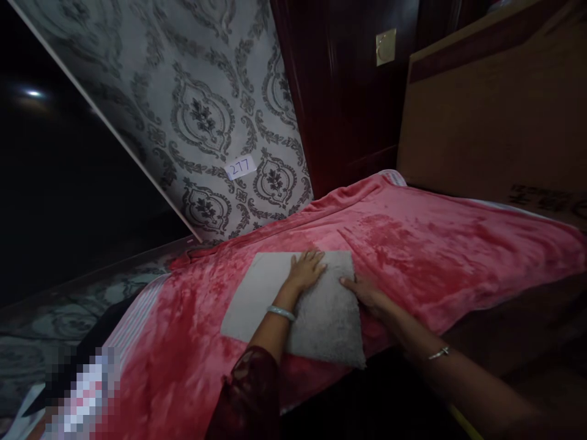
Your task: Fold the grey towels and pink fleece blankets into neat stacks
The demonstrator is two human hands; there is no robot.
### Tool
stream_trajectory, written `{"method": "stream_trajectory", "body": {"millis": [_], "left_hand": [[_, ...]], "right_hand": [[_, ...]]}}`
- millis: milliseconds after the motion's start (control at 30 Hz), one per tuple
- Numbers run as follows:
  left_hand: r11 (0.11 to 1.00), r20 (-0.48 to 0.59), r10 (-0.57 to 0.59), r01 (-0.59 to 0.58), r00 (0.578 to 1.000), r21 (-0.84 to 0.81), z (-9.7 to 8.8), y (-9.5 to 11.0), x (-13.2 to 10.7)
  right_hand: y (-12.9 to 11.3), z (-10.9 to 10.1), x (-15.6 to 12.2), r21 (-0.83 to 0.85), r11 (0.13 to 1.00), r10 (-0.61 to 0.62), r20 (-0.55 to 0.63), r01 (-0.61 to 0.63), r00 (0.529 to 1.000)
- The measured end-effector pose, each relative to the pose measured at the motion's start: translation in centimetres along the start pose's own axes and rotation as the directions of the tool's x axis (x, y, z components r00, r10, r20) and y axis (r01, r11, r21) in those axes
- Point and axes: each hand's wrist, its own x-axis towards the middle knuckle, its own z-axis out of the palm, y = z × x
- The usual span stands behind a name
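A grey piece of cloth lies flat on a pink-red plush blanket. Its left part looks paler and smooth, while the right part looks fuzzy with a ragged edge. My left hand rests palm down near the middle of its far edge, fingers spread. At the cloth's right edge is my right hand, its thumb over the top and the other fingers mostly hidden, seemingly pinching that edge. A pale bangle circles my left wrist, and a thin metal bracelet is on the right.
A large cardboard box stands behind the blanket at right. Patterned wallpaper carries a paper label reading 277. Dark red wood panelling holds a gold switch plate. A black glossy panel fills the left.
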Motion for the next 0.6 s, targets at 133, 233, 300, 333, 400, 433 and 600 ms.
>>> {"method": "stream_trajectory", "body": {"millis": [133, 233, 300, 333, 400, 433, 600], "left_hand": [[1.0, -0.042, 0.006, -0.005, 0.999, 0.009, 1.1, -0.6, 1.1], [0.986, -0.037, -0.164, 0.165, 0.986, 0.008, -0.1, -4.6, 0.7], [0.957, -0.04, -0.29, 0.29, 0.956, 0.01, -1.3, -7.9, -0.1], [0.94, -0.045, -0.342, 0.342, 0.939, 0.009, -1.8, -9.5, -0.7], [0.907, -0.063, -0.42, 0.421, 0.905, 0.002, -2.8, -12.3, -1.8], [0.891, -0.074, -0.453, 0.454, 0.888, -0.005, -3.1, -13.4, -2.4], [0.847, -0.172, -0.528, 0.529, 0.831, -0.044, -3.6, -15.4, -3.6]], "right_hand": [[0.5, -0.3, 0.1, -0.055, 0.998, -0.018, -0.004, 0.018, 1.0], [1.0, -0.7, 0.1, -0.084, 0.996, -0.008, 0.024, 0.01, 1.0], [1.2, -1.0, 0.1, -0.104, 0.995, -0.007, 0.028, 0.01, 1.0], [1.3, -1.0, 0.2, -0.111, 0.994, -0.015, 0.024, 0.018, 1.0], [1.5, -1.1, 0.3, -0.12, 0.992, -0.033, 0.014, 0.035, 0.999], [1.5, -1.0, 0.3, -0.123, 0.991, -0.042, 0.011, 0.043, 0.999], [1.6, -0.8, 0.5, -0.133, 0.991, -0.03, -0.009, 0.028, 1.0]]}}
